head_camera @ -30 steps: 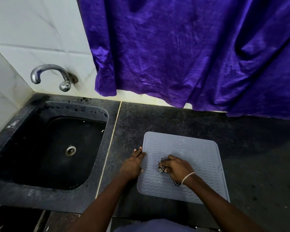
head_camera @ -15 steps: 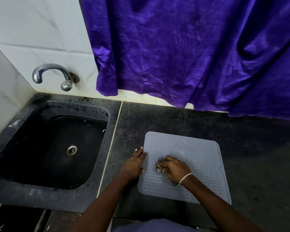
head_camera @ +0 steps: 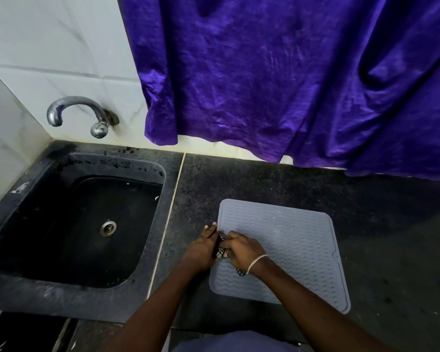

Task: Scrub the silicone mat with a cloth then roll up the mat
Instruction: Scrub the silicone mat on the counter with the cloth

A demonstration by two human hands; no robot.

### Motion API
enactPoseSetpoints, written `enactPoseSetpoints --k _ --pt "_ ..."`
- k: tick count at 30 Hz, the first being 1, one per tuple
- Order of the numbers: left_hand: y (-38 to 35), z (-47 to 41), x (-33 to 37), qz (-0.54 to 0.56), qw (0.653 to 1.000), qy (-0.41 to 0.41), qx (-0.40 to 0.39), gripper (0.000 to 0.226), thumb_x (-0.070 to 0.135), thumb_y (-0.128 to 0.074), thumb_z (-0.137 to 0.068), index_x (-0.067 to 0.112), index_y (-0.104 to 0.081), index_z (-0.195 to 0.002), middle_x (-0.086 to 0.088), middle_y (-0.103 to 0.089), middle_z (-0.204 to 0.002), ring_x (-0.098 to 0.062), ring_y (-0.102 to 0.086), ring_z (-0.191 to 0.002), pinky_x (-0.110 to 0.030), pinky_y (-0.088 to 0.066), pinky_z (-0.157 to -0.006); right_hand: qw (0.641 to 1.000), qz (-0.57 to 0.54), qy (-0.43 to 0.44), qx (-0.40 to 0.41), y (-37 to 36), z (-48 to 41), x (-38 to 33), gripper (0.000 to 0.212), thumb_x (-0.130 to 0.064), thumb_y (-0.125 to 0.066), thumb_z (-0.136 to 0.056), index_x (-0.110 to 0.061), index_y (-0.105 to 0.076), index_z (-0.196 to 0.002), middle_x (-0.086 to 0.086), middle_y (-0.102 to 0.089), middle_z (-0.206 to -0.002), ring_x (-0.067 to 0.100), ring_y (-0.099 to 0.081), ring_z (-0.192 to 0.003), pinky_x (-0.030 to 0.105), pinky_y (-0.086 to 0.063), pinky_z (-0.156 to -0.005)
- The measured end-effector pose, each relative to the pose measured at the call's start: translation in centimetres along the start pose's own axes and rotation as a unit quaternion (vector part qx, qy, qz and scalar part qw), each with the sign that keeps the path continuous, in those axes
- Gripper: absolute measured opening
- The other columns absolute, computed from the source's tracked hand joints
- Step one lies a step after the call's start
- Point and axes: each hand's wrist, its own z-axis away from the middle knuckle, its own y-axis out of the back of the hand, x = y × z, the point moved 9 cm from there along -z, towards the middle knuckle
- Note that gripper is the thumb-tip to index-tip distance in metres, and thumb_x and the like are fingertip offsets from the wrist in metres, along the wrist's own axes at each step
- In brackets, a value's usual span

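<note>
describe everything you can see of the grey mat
The silicone mat is pale grey, roughly square with rounded corners, a raised rim and wavy ridges across it; it looks soft and rubbery. It lies flat and unrolled on the dark counter. The right hand presses a checked cloth onto its left part, and the left hand rests its fingers at the left edge.

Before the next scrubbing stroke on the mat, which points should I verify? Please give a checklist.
1. Grey wavy silicone mat lies flat on the dark stone counter: ok.
2. Left hand rests at the mat's left edge: ok.
3. Right hand grips the black-and-white checked cloth: ok.
4. Rest of the mat bare for scrubbing: ok.
5. Mat clean enough to roll: cannot tell.
</note>
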Motion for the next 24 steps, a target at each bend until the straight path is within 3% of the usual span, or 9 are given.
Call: enactPoseSetpoints --k 6,10,15,20,24 --pt "-0.2 0.1 -0.2 0.007 1.0 0.002 -0.016 0.086 0.033 -0.066 -0.091 0.02 -0.015 -0.16 -0.002 0.006 -0.168 -0.023 0.005 -0.155 -0.04 -0.018 -0.125 0.999 0.028 -0.024 -0.012 -0.1 2.2 3.5 0.047 -0.029 -0.063 -0.089 -0.042 -0.056 -0.134 -0.006 -0.049 -0.136 0.022 -0.053 -0.123 0.035 -0.051 -0.096" --pt "-0.4 0.0 -0.3 -0.016 0.999 0.001 -0.038 0.093 0.027 -0.068 -0.09 0.017 -0.008 -0.16 -0.006 0.012 -0.167 -0.026 0.009 -0.154 -0.039 -0.014 -0.126 0.999 0.036 -0.036 -0.013 0.5 3.4 5.4 0.039 -0.032 -0.058 -0.09 -0.04 -0.061 -0.128 -0.005 -0.053 -0.123 0.023 -0.058 -0.115 0.035 -0.053 -0.086" --pt "-0.4 0.0 0.4 -0.045 0.997 0.0 -0.065 0.103 0.023 -0.074 -0.087 0.015 -0.002 -0.16 -0.009 0.016 -0.166 -0.031 0.012 -0.154 -0.043 -0.012 -0.126 1.0 0.002 -0.012 0.0 0.1 3.5 3.0 0.04 -0.036 -0.059 -0.09 -0.041 -0.057 -0.13 -0.009 -0.053 -0.114 0.017 -0.058 -0.107 0.033 -0.053 -0.084" --pt "-0.7 0.0 0.8 -0.094 0.991 0.012 -0.092 0.102 0.022 -0.069 -0.09 0.011 0.005 -0.159 -0.013 0.021 -0.165 -0.034 0.015 -0.152 -0.05 -0.014 -0.125 1.0 -0.003 0.021 -0.005 -1.8 2.1 -1.0 0.026 -0.033 -0.06 -0.09 -0.035 -0.065 -0.115 -0.001 -0.056 -0.118 0.024 -0.058 -0.11 0.036 -0.05 -0.083" --pt "-1.1 0.0 0.6 -0.106 0.989 0.021 -0.104 0.1 0.021 -0.066 -0.092 0.012 0.009 -0.159 -0.013 0.025 -0.163 -0.034 0.019 -0.152 -0.052 -0.014 -0.124 1.0 -0.001 0.014 -0.005 -2.4 2.9 0.2 0.034 -0.035 -0.06 -0.092 -0.041 -0.06 -0.125 -0.003 -0.055 -0.124 0.02 -0.055 -0.114 0.035 -0.051 -0.088"
